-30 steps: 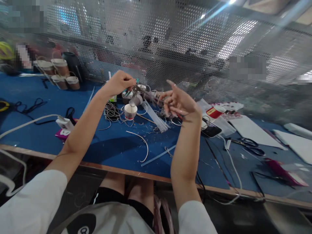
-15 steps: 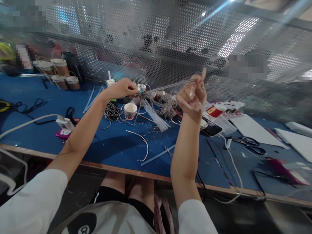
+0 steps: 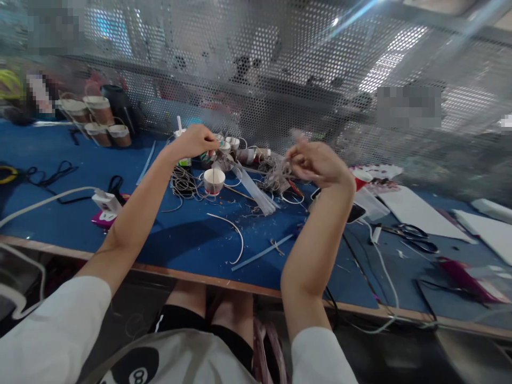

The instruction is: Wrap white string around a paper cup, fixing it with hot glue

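Thing in hand: a thin clear plastic strand point(image 3: 280, 160), blurred, runs between the two raised hands above the far middle of the blue table point(image 3: 80, 176).
Right hand: the right hand point(image 3: 318, 162) is curled shut, its fingertips pinching the strand's right end beside a pale tangle of wire point(image 3: 276, 178).
Left hand: the left hand point(image 3: 196, 141) is closed around a small tool with a teal handle point(image 3: 208, 154); the tool's tip is too blurred to read.
Change: half a second ago the right hand stood higher and held the strand taut and nearly level; it has now dropped toward the tangle, and the strand shows only as a smear. A second ago that hand was spread open. The left hand has hardly moved.
Reading: judging by this, the pull on the strand is over and the right hand is bringing its end back down to the pile.
Beneath the hands: a small white paper cup point(image 3: 214, 180) stands upright, a bundle of clear strips point(image 3: 256, 194) just to its right.
Nearer: a curved white strip point(image 3: 236, 237) lies loose.
Right: black-handled scissors point(image 3: 412, 237) lie well apart.
Far left: brown paper cups point(image 3: 98, 120) in a cluster.
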`<state>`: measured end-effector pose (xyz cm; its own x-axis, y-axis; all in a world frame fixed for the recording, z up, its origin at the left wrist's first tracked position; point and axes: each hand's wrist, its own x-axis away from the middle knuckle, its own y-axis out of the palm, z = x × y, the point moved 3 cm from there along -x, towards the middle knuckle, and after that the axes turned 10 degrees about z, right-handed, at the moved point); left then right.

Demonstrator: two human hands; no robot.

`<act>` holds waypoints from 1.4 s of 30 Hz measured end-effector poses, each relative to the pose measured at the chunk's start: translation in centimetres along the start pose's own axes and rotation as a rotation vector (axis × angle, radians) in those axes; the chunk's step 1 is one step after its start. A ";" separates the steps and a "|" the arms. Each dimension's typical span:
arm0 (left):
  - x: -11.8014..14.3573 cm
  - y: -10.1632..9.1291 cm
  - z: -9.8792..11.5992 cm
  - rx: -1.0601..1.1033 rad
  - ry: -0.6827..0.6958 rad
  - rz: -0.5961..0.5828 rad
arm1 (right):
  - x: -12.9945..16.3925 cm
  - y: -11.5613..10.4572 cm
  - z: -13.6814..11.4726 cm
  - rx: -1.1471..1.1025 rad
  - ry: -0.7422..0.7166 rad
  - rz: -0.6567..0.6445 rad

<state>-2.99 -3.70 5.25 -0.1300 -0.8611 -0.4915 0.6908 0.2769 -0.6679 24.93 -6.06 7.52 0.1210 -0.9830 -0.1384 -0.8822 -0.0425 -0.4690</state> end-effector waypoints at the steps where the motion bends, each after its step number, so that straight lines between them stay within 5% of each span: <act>1: 0.1 -0.1 0.2 0.042 -0.003 0.001 | -0.1 0.2 0.3 0.213 0.096 0.076; 3: 0.2 -0.4 0.4 0.113 0.003 0.022 | -0.4 0.6 0.9 0.448 0.220 0.233; 7: 0.3 -0.9 0.4 0.156 -0.002 0.027 | -0.6 0.3 1.4 0.647 0.198 0.709; 9: 0.3 -1.0 0.4 0.195 0.002 0.004 | -0.7 -0.1 1.7 0.676 0.186 0.835; 12: 0.3 -0.9 0.7 0.286 0.014 -0.023 | -1.6 0.5 1.6 0.488 -0.019 0.676; 17: 0.6 0.0 1.7 0.327 0.032 -0.062 | -1.6 5.5 -1.0 -0.042 -0.425 0.008; 21: 0.7 0.3 2.1 0.331 0.036 -0.077 | -0.3 8.3 -2.7 -0.118 -0.464 -0.139; 30: 0.8 0.1 2.4 0.329 0.062 -0.015 | 0.0 7.3 -2.7 -0.022 -0.463 0.009; 37: 0.8 -1.4 2.1 0.353 -0.073 0.096 | -2.2 4.7 -0.8 -0.019 -0.454 0.325; 42: 0.7 -2.0 1.6 0.418 -0.040 0.064 | -4.6 1.7 3.0 -0.039 -0.258 0.588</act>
<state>-3.34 -5.54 7.16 -0.0557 -0.8658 -0.4973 0.9267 0.1406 -0.3485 24.27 -1.04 4.79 -0.2868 -0.7698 -0.5702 -0.8499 0.4791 -0.2194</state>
